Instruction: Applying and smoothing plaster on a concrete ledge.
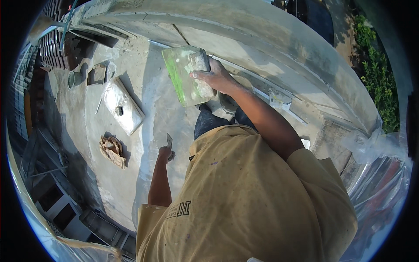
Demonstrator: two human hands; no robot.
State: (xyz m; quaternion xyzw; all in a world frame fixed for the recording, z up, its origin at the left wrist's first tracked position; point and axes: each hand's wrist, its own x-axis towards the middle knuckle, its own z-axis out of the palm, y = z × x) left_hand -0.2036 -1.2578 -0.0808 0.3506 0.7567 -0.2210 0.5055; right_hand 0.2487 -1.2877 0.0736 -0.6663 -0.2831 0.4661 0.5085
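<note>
My right hand [214, 76] reaches forward, its fingers closed round the pale block-like handle of a plastering float [179, 78]. The float's flat plate is translucent with a bright green stripe and white smears. Lower down on my left side, my left hand [166, 154] is closed round a putty knife [169, 139], whose blade points forward; its handle is hidden in the fist. Beneath my right forearm stands a bucket [228, 104], partly covered by the arm.
A low curved concrete wall [279, 48] runs ahead and to the right. On the floor at left lie a shiny white sack [126, 105], a crumpled brown paper bag [112, 150], an open box [96, 74] and another bucket [75, 79]. Clear plastic sheeting [375, 183] hangs at right.
</note>
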